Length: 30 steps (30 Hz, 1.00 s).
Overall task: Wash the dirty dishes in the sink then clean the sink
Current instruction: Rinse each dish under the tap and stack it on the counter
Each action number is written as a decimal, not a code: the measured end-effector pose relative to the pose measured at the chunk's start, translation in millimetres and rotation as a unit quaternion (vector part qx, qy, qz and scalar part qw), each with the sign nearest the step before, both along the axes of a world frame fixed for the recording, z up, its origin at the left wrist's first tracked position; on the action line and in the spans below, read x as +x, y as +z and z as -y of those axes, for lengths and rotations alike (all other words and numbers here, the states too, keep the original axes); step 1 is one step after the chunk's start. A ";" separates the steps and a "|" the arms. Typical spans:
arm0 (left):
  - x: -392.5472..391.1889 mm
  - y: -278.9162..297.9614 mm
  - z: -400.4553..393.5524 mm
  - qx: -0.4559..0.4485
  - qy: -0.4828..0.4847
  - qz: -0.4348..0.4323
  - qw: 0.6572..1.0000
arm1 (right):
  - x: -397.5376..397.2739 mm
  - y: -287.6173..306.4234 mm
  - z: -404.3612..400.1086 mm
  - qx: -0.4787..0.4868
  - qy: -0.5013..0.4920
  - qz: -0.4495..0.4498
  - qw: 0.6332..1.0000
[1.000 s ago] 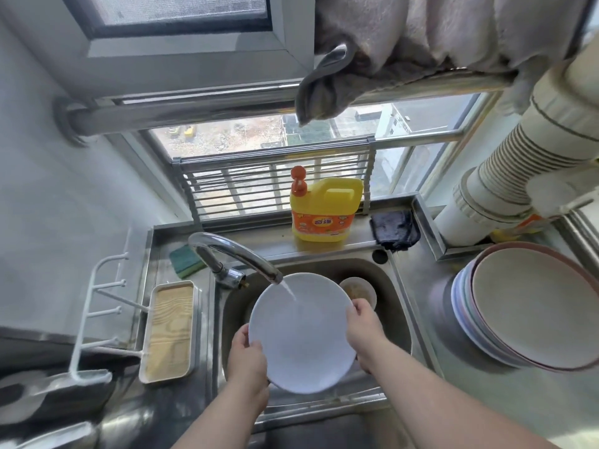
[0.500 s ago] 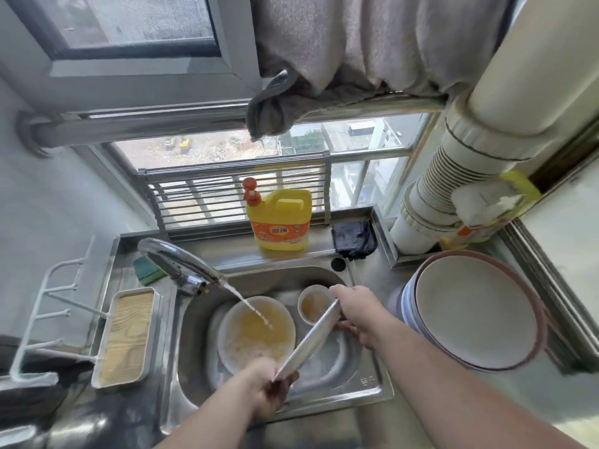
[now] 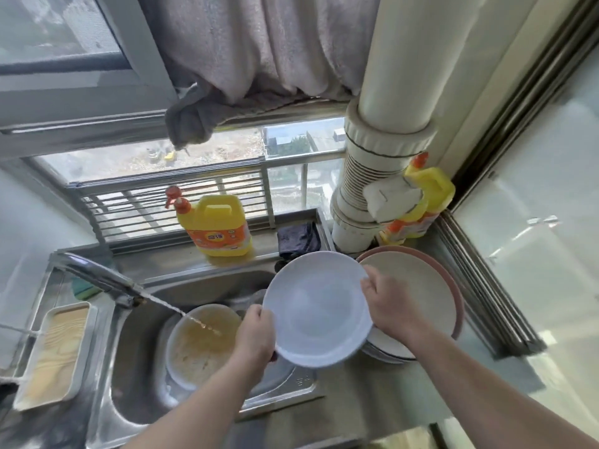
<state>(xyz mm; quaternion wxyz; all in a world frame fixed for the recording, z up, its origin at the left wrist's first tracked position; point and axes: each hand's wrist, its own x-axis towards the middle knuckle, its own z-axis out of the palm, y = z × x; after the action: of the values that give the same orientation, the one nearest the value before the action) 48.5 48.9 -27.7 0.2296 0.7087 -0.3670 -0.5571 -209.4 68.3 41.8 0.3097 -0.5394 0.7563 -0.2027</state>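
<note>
Now both hands (image 3: 319, 322) grip wht plate (image 3: 316, 311), abv sink (image 3: 136, 345)

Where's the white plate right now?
In the head view the white plate is held between the left hand and right hand, over the sink's right edge, beside the stack of plates on the counter.
</note>
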 end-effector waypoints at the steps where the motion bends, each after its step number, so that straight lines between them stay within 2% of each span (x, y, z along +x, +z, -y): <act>1: -18.7 3.8 2.4 -0.025 -0.029 0.007 0.999 | -21.9 -2.1 -8.7 0.002 -0.014 -0.033 0.999; 4: -75.3 16.1 8.5 -0.096 -0.131 0.064 0.985 | -76.8 -13.3 -30.8 0.029 -0.065 -0.128 0.989; 6: -107.6 17.1 12.0 -0.128 -0.211 0.138 0.959 | -102.3 -20.2 -42.2 0.053 -0.084 -0.167 0.981; 10: -151.4 9.4 17.5 -0.138 -0.338 0.241 0.899 | -129.3 -32.9 -54.2 0.079 -0.099 -0.196 0.972; 14: -155.1 1.4 21.9 -0.152 -0.374 0.317 0.859 | -131.3 -38.1 -51.0 0.062 -0.107 -0.216 0.969; 17: -146.9 -6.3 20.8 -0.193 -0.402 0.324 0.834 | -136.6 -35.8 -49.4 0.080 -0.118 -0.228 0.963; 19: -136.2 -13.9 19.1 -0.214 -0.394 0.284 0.847 | -136.1 -29.5 -49.4 0.063 -0.132 -0.229 0.962; 21: -118.4 -25.1 17.4 -0.209 -0.356 0.233 0.881 | -120.3 -19.5 -44.6 -0.017 -0.118 -0.203 0.972; 24: -69.8 -48.1 11.0 -0.148 -0.278 0.185 0.931 | -56.2 -8.4 -26.3 -0.110 -0.004 -0.120 0.987; 27: 0.3 -74.0 3.2 -0.072 -0.227 0.216 0.947 | 26.2 -20.3 -5.6 -0.121 0.076 -0.052 0.988; 30: 77.5 -97.7 2.4 0.043 -0.148 0.259 0.954 | 104.6 -54.9 13.4 -0.065 0.172 -0.003 0.983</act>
<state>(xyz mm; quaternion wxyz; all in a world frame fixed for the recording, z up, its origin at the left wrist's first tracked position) 126.0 46.5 -125.4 0.0111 0.7756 -0.4902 -0.3976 -104.9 54.9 -13.1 0.3019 -0.6810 0.6384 -0.1939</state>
